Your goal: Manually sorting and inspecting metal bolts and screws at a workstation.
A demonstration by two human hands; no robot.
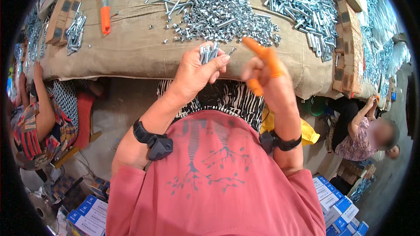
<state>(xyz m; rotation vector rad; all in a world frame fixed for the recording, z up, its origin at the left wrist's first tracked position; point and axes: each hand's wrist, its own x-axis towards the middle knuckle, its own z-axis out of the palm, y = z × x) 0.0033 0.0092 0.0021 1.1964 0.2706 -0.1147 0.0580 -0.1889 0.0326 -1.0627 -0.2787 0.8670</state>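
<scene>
My left hand (192, 67) is closed round a small bunch of shiny metal sleeve anchors (208, 52), pinned under the thumb, their ends standing up. Just off the thumb tip shows a small dark screw-like piece (232, 50); whether anything holds it I cannot make out. To its right is my right hand (269, 72), smeared by motion, with orange coverings (273, 63) on what look like the index finger and thumb. What its fingers hold, if anything, is too blurred to tell. Beyond both hands spreads a heap of small metal nuts and sleeves (218, 17).
Sackcloth covers the table (127, 57). Long metal sleeves (302, 6) pile up at the far right, beside wooden blocks (348, 39). An orange-ended tool (105, 19) lies far left. Other people sit at left (39, 122) and right (358, 135). Blue-white boxes (337, 205) stand behind me.
</scene>
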